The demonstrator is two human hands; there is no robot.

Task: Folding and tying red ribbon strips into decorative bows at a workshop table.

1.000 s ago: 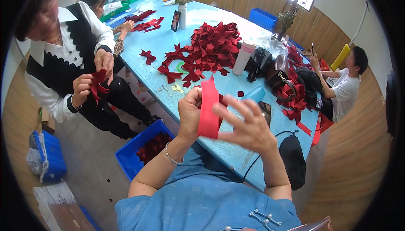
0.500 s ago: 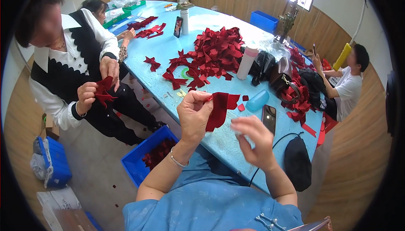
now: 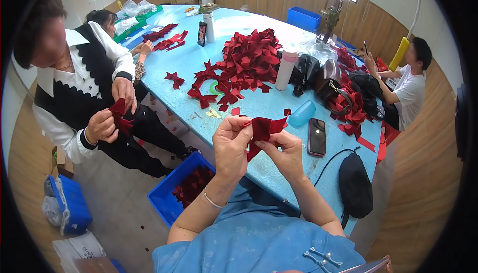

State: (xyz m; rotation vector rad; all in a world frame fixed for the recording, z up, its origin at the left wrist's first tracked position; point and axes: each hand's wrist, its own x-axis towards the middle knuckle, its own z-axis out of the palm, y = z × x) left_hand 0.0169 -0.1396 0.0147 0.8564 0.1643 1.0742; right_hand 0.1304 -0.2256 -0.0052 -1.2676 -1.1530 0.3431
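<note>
Between my two hands, above the near edge of the blue table, is a dark red ribbon bow [image 3: 261,129]. My left hand [image 3: 233,141] pinches its left side between thumb and fingers. My right hand [image 3: 285,151] grips its lower right side, thumb toward me. Part of the ribbon hangs down between the hands; the fingers hide the rest. Just beyond lie small red ribbon scraps [image 3: 236,110] and a light blue glasses case [image 3: 302,114]. A smartphone [image 3: 316,137] rests face up to the right of my right hand.
A large heap of red bows [image 3: 251,54] covers the table's middle, beside a white bottle [image 3: 287,68] and a brown handbag [image 3: 328,81]. A black pouch [image 3: 355,183] lies at the right edge. Below left stands a blue bin [image 3: 164,201] of bows. A co-worker [image 3: 84,83] handles another bow.
My right hand has moved left and taken hold of the bow, which only my left hand held before. The whole view has shifted slightly.
</note>
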